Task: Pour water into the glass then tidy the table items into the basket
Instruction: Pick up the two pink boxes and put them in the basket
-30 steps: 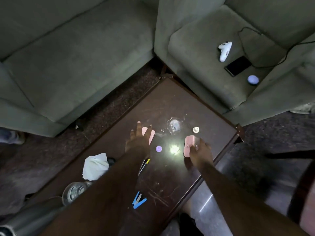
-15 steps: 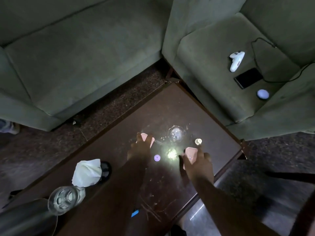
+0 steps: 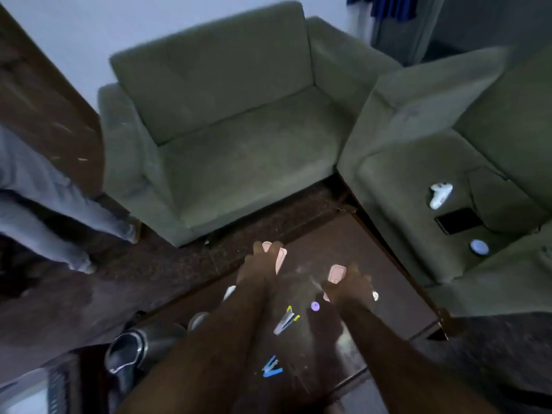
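Note:
My left hand is closed around a flat pink item near the far left edge of the dark wooden table. A second pink item is gripped in my right hand over the middle of the table. Between my forearms lie a purple cap, a yellow-tipped clip and a blue clip. A small white cap sits right of my right hand. A blurred glass shows left of my left forearm.
A dark container with a shiny rim lies at the lower left. Green sofas border the table at the back and right; the right one holds a white controller, a phone and a round white thing. A person's grey-trousered legs stand at left.
The view has swung up and to the left, with motion blur. Both hands, which lay on the pink items on the table, now grip them; the left one has shifted toward the table's far left edge.

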`<action>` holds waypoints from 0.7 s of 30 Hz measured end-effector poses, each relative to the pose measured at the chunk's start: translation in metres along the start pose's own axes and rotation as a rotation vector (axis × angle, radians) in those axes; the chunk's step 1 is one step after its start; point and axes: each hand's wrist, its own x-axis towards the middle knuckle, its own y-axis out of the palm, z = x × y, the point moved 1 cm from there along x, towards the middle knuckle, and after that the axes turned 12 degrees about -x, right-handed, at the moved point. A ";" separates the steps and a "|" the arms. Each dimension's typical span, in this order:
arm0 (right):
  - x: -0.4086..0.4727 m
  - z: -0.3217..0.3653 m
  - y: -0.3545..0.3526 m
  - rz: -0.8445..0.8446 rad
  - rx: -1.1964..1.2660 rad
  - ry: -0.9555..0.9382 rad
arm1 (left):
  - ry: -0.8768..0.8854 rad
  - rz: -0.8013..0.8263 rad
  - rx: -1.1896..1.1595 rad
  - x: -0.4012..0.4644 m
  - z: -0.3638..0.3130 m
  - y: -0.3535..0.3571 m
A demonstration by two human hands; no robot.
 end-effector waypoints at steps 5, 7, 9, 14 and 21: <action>-0.057 0.080 -0.019 0.033 -0.053 -0.168 | -0.103 -0.099 -0.130 -0.076 0.033 -0.073; -0.083 0.110 -0.013 0.044 -0.065 -0.258 | -0.162 -0.167 -0.155 -0.108 0.060 -0.095; -0.113 0.138 -0.001 0.074 -0.077 -0.327 | -0.215 -0.242 -0.178 -0.141 0.095 -0.117; -0.182 0.204 0.047 0.156 -0.106 -0.488 | -0.366 -0.409 -0.206 -0.217 0.209 -0.176; -0.291 0.278 0.145 0.261 -0.165 -0.563 | -0.574 -0.557 -0.275 -0.350 0.367 -0.181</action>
